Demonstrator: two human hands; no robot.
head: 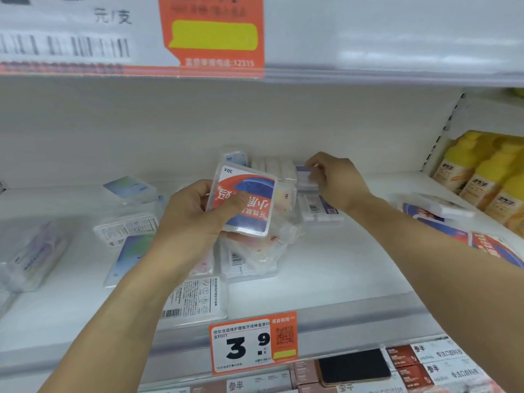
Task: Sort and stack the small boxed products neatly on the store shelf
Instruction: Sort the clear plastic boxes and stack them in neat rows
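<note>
My left hand (195, 214) grips a clear flat box with a red and blue label (246, 199), tilted above the middle of the white shelf (340, 268); my thumb lies across the label. My right hand (337, 180) reaches to the back and pinches a small white box with a purple stripe (303, 174) that sits on a low pile. Under the held box lie several clear boxes (255, 256) in a loose heap. More clear boxes (127, 225) lie scattered to the left, and one barcode-side-up box (195, 302) sits at the front edge.
Red and blue boxes (442, 219) lie at the right, beside yellow-capped bottles (487, 177) past an upright divider. An orange price tag reading 3.9 (252, 343) hangs on the shelf's front rail. The shelf above is low overhead. Boxes and a black phone (354, 367) sit on the shelf below.
</note>
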